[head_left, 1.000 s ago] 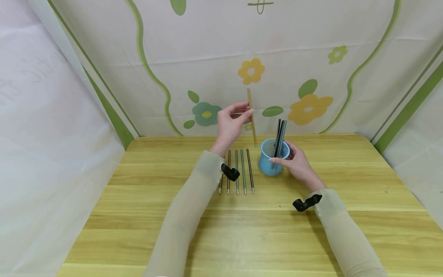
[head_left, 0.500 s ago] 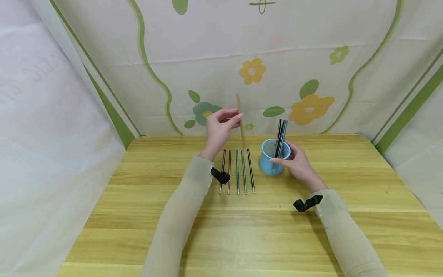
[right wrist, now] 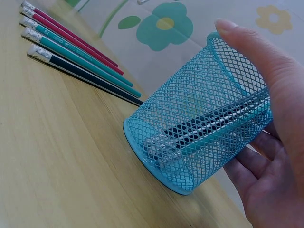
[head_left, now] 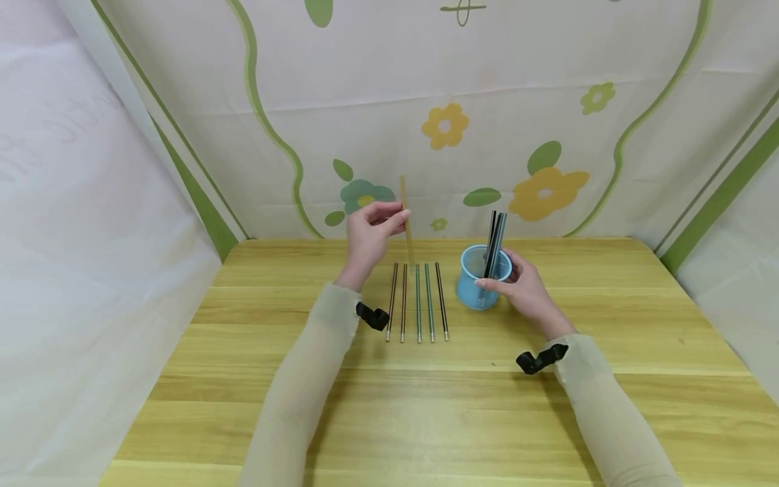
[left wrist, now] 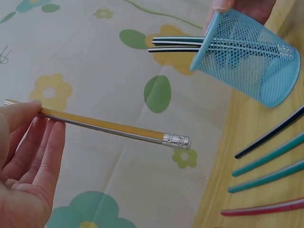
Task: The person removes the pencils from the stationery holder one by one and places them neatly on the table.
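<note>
Between thumb and fingers, my left hand pinches a yellow pencil nearly upright, its metal-banded eraser end pointing down. That end hangs above the far ends of a row of pencils on the table. The row holds two red pencils, two green pencils and a black pencil, laid side by side with erasers toward me. My right hand grips the blue mesh pencil cup from its right side, thumb at the front. Several dark and green pencils lean in the cup, eraser ends down.
The wooden table runs back to a flower-printed cloth. The cup stands just right of the pencil row. A white cloth hangs along the left side. Each sleeve carries a black wrist mount, such as the left mount.
My left hand has moved left and slightly down with the yellow pencil, from near the cup to above the row. The right hand and cup have stayed in place.
</note>
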Demonstrator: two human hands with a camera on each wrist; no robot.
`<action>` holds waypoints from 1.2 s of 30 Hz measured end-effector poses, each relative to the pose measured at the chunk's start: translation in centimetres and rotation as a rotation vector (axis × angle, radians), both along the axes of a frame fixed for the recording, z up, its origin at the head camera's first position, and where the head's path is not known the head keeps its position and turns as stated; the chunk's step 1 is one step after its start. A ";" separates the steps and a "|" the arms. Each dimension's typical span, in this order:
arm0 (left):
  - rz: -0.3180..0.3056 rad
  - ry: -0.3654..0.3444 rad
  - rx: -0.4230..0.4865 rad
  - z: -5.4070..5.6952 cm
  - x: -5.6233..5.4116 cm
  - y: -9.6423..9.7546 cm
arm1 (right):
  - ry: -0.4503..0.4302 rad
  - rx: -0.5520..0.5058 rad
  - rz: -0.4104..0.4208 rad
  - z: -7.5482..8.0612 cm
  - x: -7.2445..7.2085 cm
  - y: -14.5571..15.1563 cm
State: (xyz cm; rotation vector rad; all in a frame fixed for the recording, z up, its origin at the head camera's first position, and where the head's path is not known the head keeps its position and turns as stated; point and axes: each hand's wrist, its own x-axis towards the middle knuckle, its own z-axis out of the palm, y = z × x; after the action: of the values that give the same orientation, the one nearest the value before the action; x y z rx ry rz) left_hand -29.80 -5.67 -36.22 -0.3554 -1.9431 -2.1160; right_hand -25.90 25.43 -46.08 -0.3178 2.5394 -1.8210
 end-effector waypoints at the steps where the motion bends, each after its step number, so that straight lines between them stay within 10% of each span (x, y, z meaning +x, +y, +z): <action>1: 0.003 -0.002 -0.004 -0.1 0.0 -0.2 | -0.001 0.000 -0.001 0.0 0.0 0.0; 12: 0.040 -0.047 -0.077 -1.1 0.5 -2.3 | -0.006 0.007 0.015 2.7 1.6 -1.0; 36: 0.011 -0.337 -0.113 -5.0 1.7 -6.3 | 0.006 -0.012 0.012 0.1 0.2 -0.2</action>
State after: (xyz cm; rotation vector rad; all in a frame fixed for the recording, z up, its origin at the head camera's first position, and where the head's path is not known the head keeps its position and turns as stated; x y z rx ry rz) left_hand -28.09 -11.93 -41.27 -0.0051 -2.2454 -2.1787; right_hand -25.69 25.28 -45.94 -0.3386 2.5256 -1.8339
